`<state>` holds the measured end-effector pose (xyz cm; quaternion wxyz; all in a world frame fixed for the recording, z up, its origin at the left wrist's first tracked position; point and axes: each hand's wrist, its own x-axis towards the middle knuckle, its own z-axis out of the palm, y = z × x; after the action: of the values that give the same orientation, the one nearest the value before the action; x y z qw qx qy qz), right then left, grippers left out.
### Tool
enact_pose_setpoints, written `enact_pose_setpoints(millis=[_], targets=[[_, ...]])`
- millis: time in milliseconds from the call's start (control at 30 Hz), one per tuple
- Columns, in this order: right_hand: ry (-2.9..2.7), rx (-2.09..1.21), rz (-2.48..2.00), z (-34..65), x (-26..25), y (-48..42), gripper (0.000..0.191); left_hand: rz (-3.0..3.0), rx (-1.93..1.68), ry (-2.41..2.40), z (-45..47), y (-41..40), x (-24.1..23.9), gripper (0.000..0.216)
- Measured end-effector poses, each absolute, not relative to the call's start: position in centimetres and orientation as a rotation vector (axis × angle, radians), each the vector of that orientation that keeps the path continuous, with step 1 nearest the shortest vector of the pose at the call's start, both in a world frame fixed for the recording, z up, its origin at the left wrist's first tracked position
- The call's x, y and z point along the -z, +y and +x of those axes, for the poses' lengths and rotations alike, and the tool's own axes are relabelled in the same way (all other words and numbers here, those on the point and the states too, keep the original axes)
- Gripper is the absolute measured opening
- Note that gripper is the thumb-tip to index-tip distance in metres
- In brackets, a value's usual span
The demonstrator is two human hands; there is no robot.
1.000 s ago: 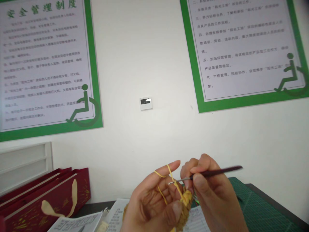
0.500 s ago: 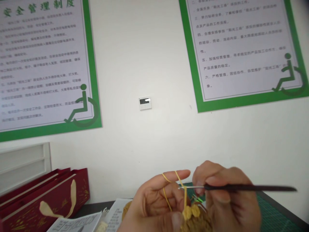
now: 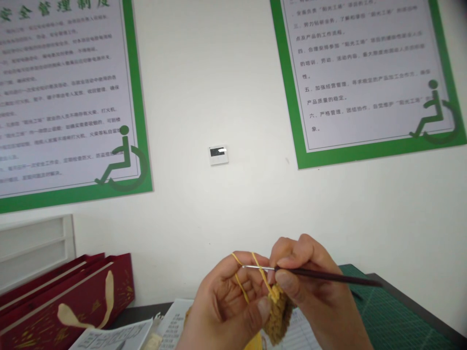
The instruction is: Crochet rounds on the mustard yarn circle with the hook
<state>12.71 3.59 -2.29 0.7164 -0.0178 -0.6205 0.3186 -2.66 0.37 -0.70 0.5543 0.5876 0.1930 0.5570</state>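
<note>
Head view: mid-stitch on a crochet piece, by the look of it. Left hand (image 3: 226, 306) pinches the mustard-yellow crochet piece (image 3: 278, 311) between thumb and curled fingers; the piece hangs at the bottom centre of the frame, above the table, between both hands. Yellow yarn (image 3: 241, 287) runs over the raised left index finger in two strands and down to the top edge of the work, so that finger looks to be doing the tensioning.

Right hand (image 3: 317, 296) is closed on the crochet hook (image 3: 321, 275), thumb and fingertips clamped near the metal neck, dark handle trailing out to the right. Hook shaft lies roughly level, metal tip pointing left, crossing the yarn strands just below the left index finger. Whether the hook head has caught a strand: too small to tell.

Judged step: yarn-over or pull-through at the top edge of the piece. Next move likely calls for a small twist of the hook to catch the strand and a short draw back to the right, with the left index holding tension and the pinch keeping the edge steady.

Surroundings: green cutting mat (image 3: 397, 316) at right on the table, printed papers (image 3: 116, 335) under the hands, red gift bags (image 3: 65, 296) at left, two green-bordered posters (image 3: 361, 73) on the wall.
</note>
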Motion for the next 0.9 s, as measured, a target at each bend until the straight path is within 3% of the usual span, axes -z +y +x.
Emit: enact_pose_setpoints(millis=[167, 333, 433, 633, 900], targets=[[-1.582, 0.196, -0.082, 13.2, 1.7, 3.4, 0.037, 1.458, -1.44, 0.52, -1.7, 0.1, 1.0, 0.041], [-1.45, 0.576, -0.181, 13.5, 1.7, 2.9, 0.042, 1.468, -1.587, 0.521, -0.7, -0.3, 1.2, 0.046], [-1.392, 0.345, -0.175, 13.3, 2.0, 3.0, 0.033, 1.371, -1.46, 0.468, -1.2, -0.2, 1.2, 0.039], [-1.269, -0.411, 0.055, 13.5, 2.4, 3.6, 0.003, 1.313, -1.127, 0.424, -3.4, 0.4, 1.0, 0.048], [-1.148, -1.058, 0.081, 13.9, 2.1, 3.3, 0.023, 1.289, -1.003, 0.357, -4.2, -0.1, 0.3, 0.036]])
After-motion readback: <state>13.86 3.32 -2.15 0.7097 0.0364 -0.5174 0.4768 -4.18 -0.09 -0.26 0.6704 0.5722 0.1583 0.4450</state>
